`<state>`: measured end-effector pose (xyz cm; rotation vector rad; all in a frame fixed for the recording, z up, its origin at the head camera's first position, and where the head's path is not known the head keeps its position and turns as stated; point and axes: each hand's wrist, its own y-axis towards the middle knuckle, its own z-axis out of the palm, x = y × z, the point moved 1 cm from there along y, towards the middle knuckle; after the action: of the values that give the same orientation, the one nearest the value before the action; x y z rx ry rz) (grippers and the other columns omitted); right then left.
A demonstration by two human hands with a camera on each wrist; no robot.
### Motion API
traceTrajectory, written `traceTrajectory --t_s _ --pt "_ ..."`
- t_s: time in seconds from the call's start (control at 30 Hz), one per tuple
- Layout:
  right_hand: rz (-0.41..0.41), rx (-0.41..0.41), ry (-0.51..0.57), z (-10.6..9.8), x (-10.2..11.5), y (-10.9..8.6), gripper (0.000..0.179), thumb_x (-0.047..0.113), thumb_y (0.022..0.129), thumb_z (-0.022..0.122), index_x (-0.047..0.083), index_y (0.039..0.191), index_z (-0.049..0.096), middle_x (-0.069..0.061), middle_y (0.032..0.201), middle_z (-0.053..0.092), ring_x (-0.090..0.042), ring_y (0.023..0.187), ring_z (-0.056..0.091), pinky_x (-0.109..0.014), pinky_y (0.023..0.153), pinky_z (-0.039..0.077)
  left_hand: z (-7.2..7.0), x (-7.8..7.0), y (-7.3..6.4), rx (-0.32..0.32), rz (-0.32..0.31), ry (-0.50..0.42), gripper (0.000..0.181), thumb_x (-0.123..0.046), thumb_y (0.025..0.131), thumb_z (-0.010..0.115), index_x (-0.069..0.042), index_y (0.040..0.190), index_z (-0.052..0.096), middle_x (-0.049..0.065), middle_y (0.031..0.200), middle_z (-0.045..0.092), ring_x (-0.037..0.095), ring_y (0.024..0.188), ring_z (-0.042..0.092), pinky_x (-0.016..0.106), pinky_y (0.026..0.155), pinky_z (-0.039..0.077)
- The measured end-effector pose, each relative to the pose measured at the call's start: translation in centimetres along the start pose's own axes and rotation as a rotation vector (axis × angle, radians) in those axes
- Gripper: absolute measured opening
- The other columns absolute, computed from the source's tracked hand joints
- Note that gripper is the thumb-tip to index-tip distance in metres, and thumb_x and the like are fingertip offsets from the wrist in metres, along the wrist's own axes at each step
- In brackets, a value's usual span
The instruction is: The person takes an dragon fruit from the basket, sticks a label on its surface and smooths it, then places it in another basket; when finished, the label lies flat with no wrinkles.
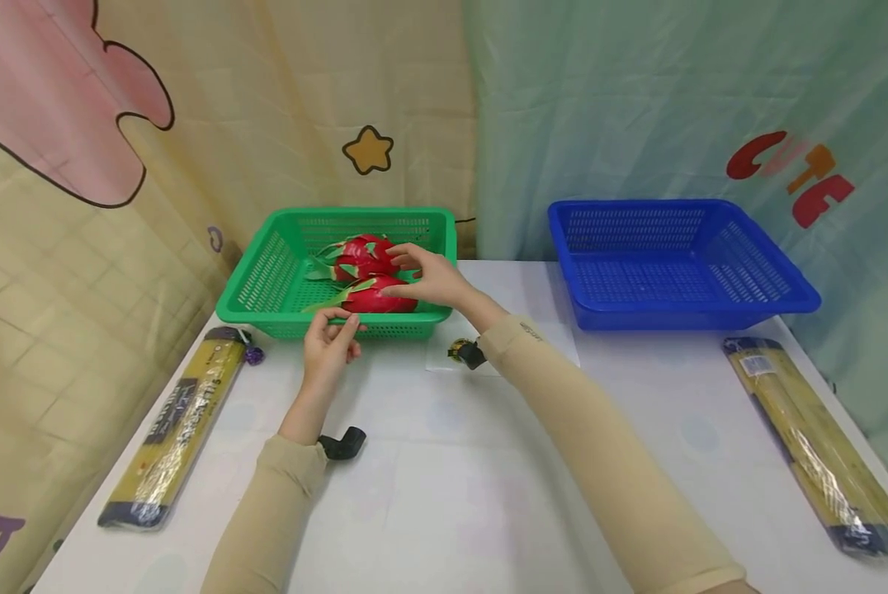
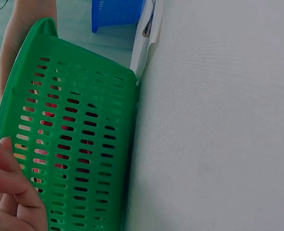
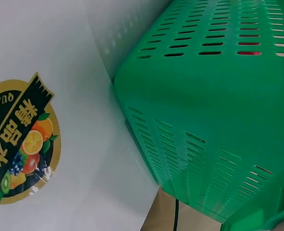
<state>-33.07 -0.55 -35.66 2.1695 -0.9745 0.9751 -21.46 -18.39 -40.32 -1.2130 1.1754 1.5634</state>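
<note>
Two red dragon fruits with green scales lie in a green basket (image 1: 273,318): a rear dragon fruit (image 1: 362,254) and a front dragon fruit (image 1: 377,299). Over their right ends, my right hand (image 1: 436,276) reaches in from the right, thumb and fingers spread apart. The thumb overlaps the front fruit, and the fingertips are beside the rear one. At the basket's front rim is my left hand (image 1: 327,345), its fingers loosely bent. In the left wrist view, the bent fingers (image 2: 12,185) lie against the basket's slotted wall (image 2: 79,139). The right wrist view shows mainly the basket's outside (image 3: 180,96).
A blue basket (image 1: 689,318) stands at the back right. Wrapped yellow packages lie at the left (image 1: 180,429) and right (image 1: 815,445) table edges. A clear bag with a fruit label (image 3: 24,139) lies beside the green basket. Curtains hang behind.
</note>
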Motion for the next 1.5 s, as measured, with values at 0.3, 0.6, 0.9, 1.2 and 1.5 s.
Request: traceTrajectory --t_s 0.3,0.6,0.9,1.2,1.5 --pt "0.013 0.101 -0.051 0.0 0.7 0.6 0.066 0.037 0.080 0.074 0.013 0.135 0.046 -0.005 0.136 0.049 -0.020 0.122 0.046 -0.043 0.097 0.040 -0.2 0.2 0.1 0.010 -0.002 0.020 0.016 -0.016 0.093 0.059 -0.006 0.100 0.049 -0.001 0.076 0.065 0.010 0.046 0.049 0.020 0.046 0.037" --pt "0.055 0.163 -0.176 0.2 0.7 1.0 0.064 0.041 0.080 0.073 0.016 0.133 0.049 -0.003 0.133 0.051 -0.019 0.122 0.045 -0.035 0.097 0.040 0.0 0.2 0.2 0.020 0.009 0.032 0.015 -0.016 0.094 0.058 -0.006 0.101 0.049 -0.002 0.076 0.065 0.010 0.046 0.050 0.021 0.047 0.038" --pt "0.104 0.161 -0.071 0.2 0.8 1.8 0.063 0.037 0.081 0.073 0.014 0.134 0.048 -0.007 0.134 0.050 -0.023 0.121 0.046 -0.037 0.096 0.042 -0.1 0.0 0.3 0.032 -0.021 0.025 0.015 -0.015 0.093 0.059 -0.007 0.101 0.049 -0.002 0.077 0.066 0.011 0.047 0.050 0.022 0.048 0.039" --pt "0.122 0.205 -0.138 0.9 1.0 2.1 0.057 0.036 0.083 0.071 0.013 0.131 0.052 -0.007 0.134 0.050 -0.023 0.121 0.046 -0.034 0.096 0.041 0.0 -0.8 0.1 0.049 -0.023 0.019 0.012 -0.008 0.094 0.056 -0.002 0.101 0.049 0.001 0.076 0.066 0.012 0.048 0.051 0.023 0.049 0.040" --pt "0.160 0.225 -0.152 2.1 1.1 2.4 0.059 0.039 0.083 0.070 0.013 0.132 0.051 -0.004 0.134 0.048 -0.020 0.121 0.043 -0.034 0.097 0.040 -0.4 0.5 0.4 0.025 0.010 0.017 0.018 -0.016 0.092 0.062 -0.003 0.098 0.050 -0.002 0.073 0.066 0.010 0.047 0.051 0.023 0.048 0.040"
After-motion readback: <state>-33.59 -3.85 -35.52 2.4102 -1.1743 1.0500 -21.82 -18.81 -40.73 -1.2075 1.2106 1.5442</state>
